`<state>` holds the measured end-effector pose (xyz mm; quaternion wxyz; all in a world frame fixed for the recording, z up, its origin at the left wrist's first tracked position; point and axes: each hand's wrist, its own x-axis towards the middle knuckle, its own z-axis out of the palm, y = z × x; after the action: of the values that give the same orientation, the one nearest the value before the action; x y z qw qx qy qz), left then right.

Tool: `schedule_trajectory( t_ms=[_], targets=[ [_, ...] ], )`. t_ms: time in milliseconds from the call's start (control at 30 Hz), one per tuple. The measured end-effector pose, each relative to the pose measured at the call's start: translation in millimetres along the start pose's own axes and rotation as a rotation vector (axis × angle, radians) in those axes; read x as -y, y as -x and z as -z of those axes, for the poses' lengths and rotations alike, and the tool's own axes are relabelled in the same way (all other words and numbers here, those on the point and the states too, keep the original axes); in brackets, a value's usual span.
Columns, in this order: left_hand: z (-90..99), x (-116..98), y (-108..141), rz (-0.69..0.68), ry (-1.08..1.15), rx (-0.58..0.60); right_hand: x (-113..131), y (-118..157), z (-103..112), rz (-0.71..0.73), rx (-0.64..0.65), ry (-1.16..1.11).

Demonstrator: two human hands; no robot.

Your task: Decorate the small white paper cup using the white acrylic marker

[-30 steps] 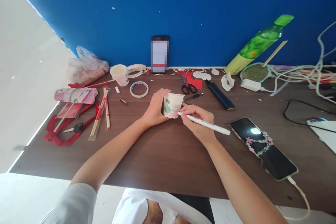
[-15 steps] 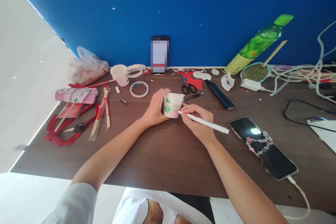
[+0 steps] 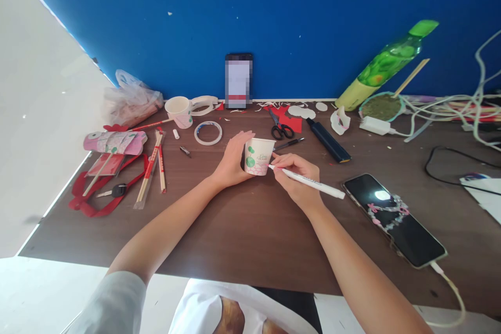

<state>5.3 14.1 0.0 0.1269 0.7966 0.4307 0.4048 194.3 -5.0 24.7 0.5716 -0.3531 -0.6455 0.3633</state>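
Note:
A white paper cup (image 3: 259, 157) with green and pink print stands upright near the middle of the dark table. My left hand (image 3: 234, 160) is wrapped around its left side, the thumb low by the base. In my right hand (image 3: 298, 177) is a white marker (image 3: 313, 183), its pink tip close to the cup's lower right edge; whether it touches cannot be told. Black scissors (image 3: 282, 131) and a black pen (image 3: 288, 144) lie just behind the cup.
A phone (image 3: 238, 81) leans on the blue partition. A second cup (image 3: 179, 112) and a tape roll (image 3: 208, 133) stand left, wrapped chopsticks (image 3: 149, 169) nearer. On the right are a navy case (image 3: 327, 141), a charging phone (image 3: 395, 219) and a green bottle (image 3: 387, 65).
The marker tip has shifted slightly right, away from the cup's printed front, along with my right hand. My left hand still holds the cup.

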Motion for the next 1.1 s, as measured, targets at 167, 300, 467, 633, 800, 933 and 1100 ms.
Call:
schedule_trajectory(
  t_ms=[167,300,467,633,800,933,1100],
  targets=[
    [-0.7,1.4,0.0,-0.038,0.015,-0.02,-1.5,0.1,1.0,0.0,0.005,0.015],
    [-2.8,4.7,1.0,-0.065,0.025,-0.055,-3.0,0.6,1.5,-0.007,0.012,0.014],
    [-3.1,4.6,1.2,-0.039,0.02,-0.049,-3.0,0.2,3.0,-0.027,0.033,-0.004],
    [-1.6,2.1,1.4,-0.004,0.044,-0.017,-7.7,-1.5,7.2,-0.073,-0.015,-0.077],
    [-0.5,0.4,2.3,0.088,0.056,0.046,-18.3,-0.5,9.3,-0.124,-0.038,-0.229],
    [-0.7,0.3,2.3,0.12,0.055,0.067,-15.6,1.1,8.5,-0.103,0.035,-0.277],
    [-1.7,2.2,2.6,0.099,0.05,0.07,-3.8,1.1,7.0,-0.051,0.072,-0.269]
  ],
)
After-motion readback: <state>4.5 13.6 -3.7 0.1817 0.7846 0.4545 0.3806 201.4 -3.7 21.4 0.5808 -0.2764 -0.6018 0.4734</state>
